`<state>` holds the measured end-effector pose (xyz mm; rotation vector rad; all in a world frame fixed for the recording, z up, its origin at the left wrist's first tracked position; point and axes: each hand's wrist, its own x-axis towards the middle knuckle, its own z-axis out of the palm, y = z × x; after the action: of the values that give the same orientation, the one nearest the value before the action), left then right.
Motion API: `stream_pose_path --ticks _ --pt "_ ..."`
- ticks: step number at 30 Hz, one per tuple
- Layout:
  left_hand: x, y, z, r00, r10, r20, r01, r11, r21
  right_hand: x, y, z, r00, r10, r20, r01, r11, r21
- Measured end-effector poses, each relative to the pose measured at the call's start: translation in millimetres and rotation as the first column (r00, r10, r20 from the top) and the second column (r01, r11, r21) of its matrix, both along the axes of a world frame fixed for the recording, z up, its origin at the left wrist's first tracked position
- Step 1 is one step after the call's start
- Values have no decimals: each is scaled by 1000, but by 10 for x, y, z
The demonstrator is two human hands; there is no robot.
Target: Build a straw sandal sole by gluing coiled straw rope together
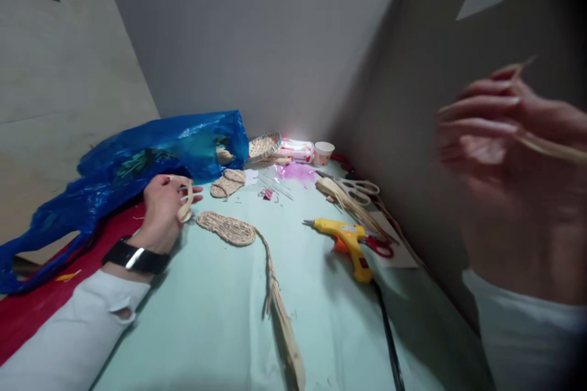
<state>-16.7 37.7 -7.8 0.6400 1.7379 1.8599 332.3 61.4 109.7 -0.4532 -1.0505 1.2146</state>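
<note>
My left hand (165,211) rests on the pale green table (220,317), fingers curled round a small loop of woven straw (186,198). Just right of it lies a flat oval of braided straw (227,229) with a long braid tail (279,305) running toward me. My right hand (509,159) is raised close to the camera and blurred, pinching a thin straw strand (550,146) between thumb and fingers. A yellow glue gun (346,238) lies between the two hands.
A blue plastic bag (137,165) lies at the left over a red cloth (46,299). Further back are small woven pieces (228,183), a woven basket (263,146), a paper cup (323,153), scissors (358,188), straw strands (353,208). A dark panel (413,104) stands on the right.
</note>
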Motion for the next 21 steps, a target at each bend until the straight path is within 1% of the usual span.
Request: stream_pose_path --ticks 1,2,3,5,7,9,11,13,15,21 --pt "25 28 27 1000 -17 -12 16 999 -33 -12 26 -12 1000 -19 10 19 999 -26" --pt "77 66 50 998 -53 -26 51 997 -66 -52 66 -53 999 28 43 -25 997 -70" --pt "157 115 69 993 -113 -35 109 989 -102 -115 120 -124 990 107 88 -100 991 -89" --pt "387 239 77 972 -228 -53 217 964 -155 -280 250 -343 964 223 145 -198 966 -166" --pt "671 385 40 942 -330 -60 314 931 -184 -446 375 -609 922 344 177 -296 922 -251" --pt "949 531 -32 906 -419 -55 402 894 -197 -564 466 -846 876 447 178 -374 865 -333" --pt "1171 658 -114 865 -500 -41 483 852 -201 -621 512 -1000 843 510 172 -416 820 -394" --pt "1310 756 -189 819 -573 -24 558 805 -201 -634 526 -1069 822 544 169 -436 791 -429" --pt "1370 827 -251 771 -637 -12 623 758 -195 -638 529 -1085 812 560 164 -445 776 -446" --pt "1310 910 -373 612 -790 -30 774 606 -181 -682 552 -1100 791 590 163 -454 744 -491"
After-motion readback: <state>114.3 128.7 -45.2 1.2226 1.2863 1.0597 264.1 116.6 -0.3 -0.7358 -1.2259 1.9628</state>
